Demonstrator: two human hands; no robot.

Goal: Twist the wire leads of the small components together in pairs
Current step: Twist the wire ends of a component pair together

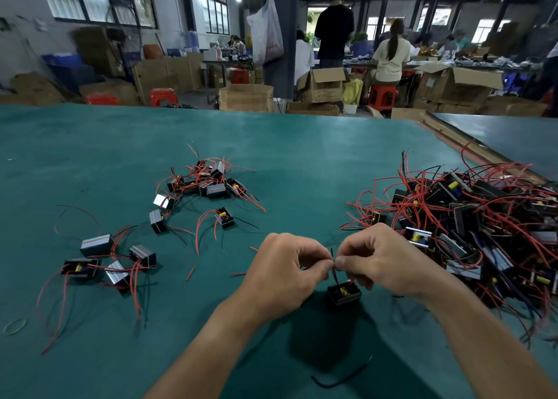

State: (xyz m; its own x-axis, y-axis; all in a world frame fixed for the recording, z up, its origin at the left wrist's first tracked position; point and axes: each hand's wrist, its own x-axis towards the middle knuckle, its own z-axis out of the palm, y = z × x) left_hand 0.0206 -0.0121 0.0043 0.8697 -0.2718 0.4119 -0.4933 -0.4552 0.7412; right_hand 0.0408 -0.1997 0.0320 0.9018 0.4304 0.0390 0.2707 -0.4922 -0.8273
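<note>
Two hands, left [287, 275] and right [383, 263], pinch wire leads [335, 276] just above the component [344, 295].

two hands are being counted, left hand [280, 275] and right hand [389, 263]; one component [344, 293] is being held; four components [96, 245] are being clustered near left.

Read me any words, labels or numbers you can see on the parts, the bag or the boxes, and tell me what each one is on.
No text is legible anywhere.
Hanging plastic bag: red print, too blurred to read.
Open cardboard boxes: no readable marking.
Held wire leads and their component: no label visible.
</note>
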